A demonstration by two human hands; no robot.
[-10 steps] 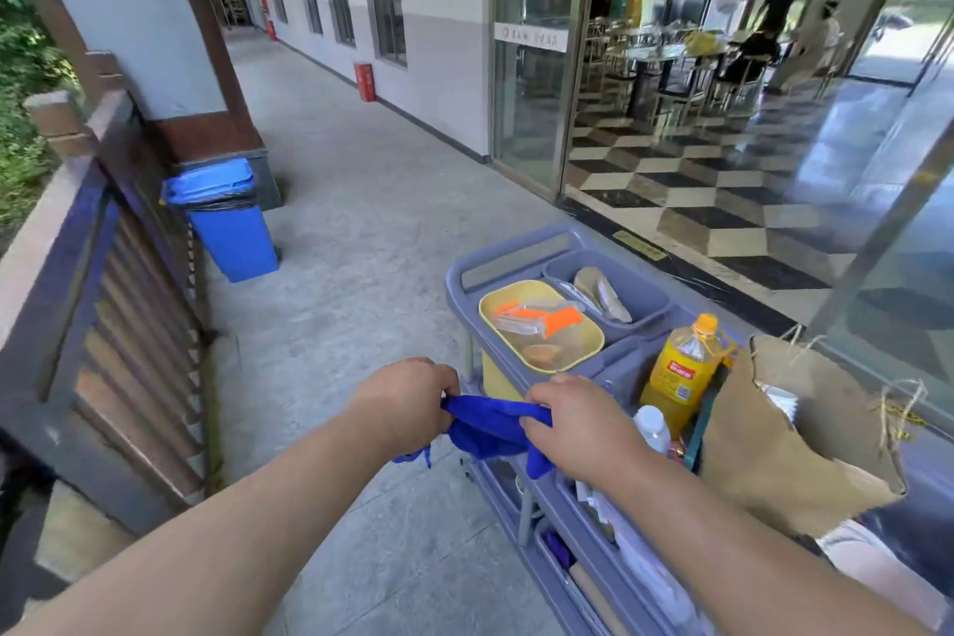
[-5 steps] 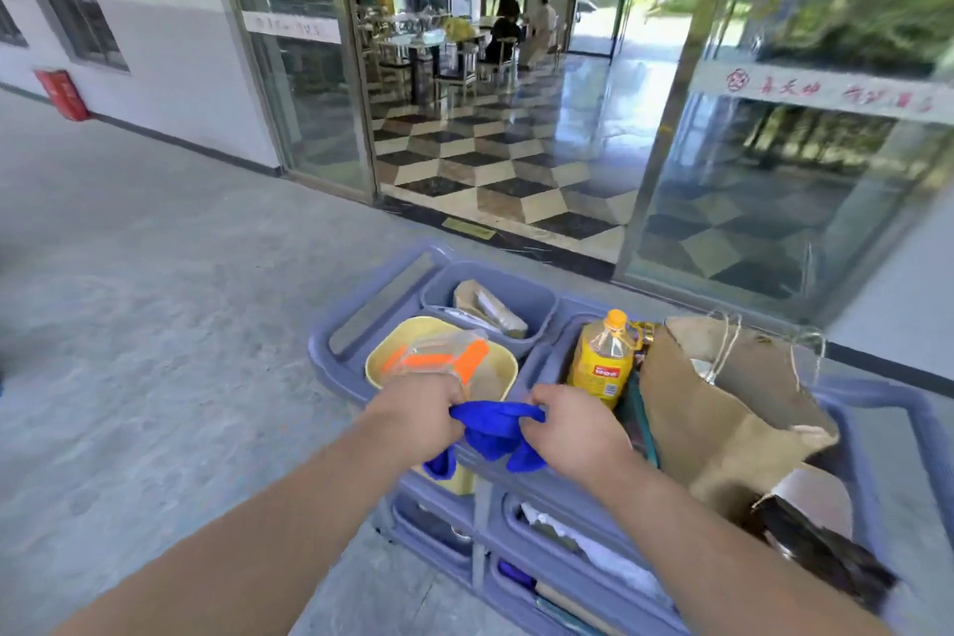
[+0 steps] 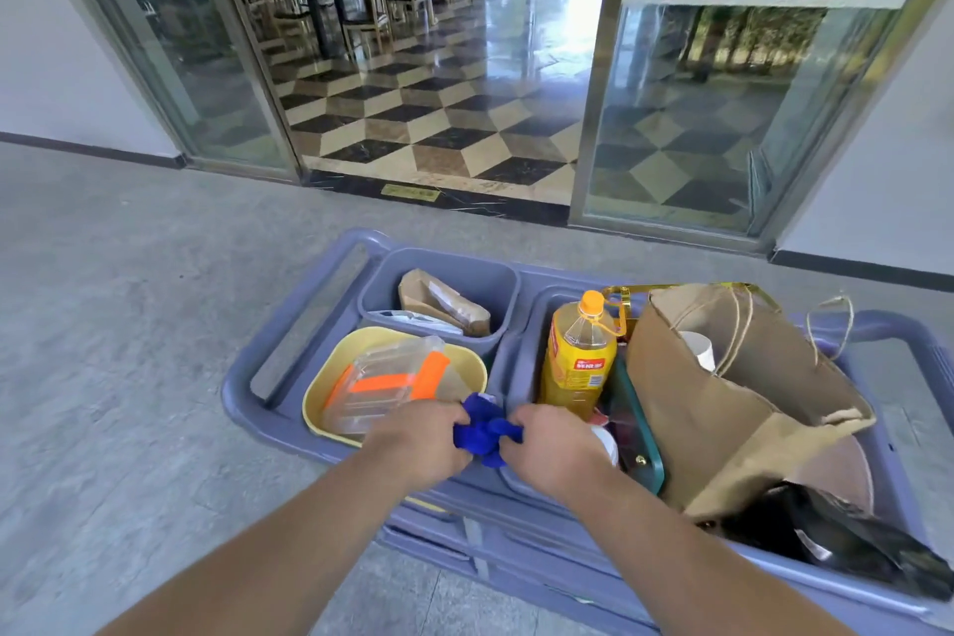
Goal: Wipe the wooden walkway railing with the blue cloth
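The blue cloth [image 3: 485, 430] is bunched up between my two hands, just above the near rim of a blue-grey service cart [image 3: 289, 416]. My left hand [image 3: 418, 439] grips its left end and my right hand [image 3: 555, 447] grips its right end; both fists are closed on it. The wooden walkway railing is out of view.
On the cart sit a yellow tub [image 3: 330, 380] with a clear orange-striped container [image 3: 382, 382], a grey bin [image 3: 439, 274], a yellow oil bottle [image 3: 581, 356] and a brown paper bag [image 3: 722, 398]. Glass doors [image 3: 697, 109] open onto a checkered floor ahead. Grey paving lies to the left.
The view has swung right, away from the railing and blue trash bin, to face the cart and doorway. My hands have drawn closer together, bunching the cloth tighter.
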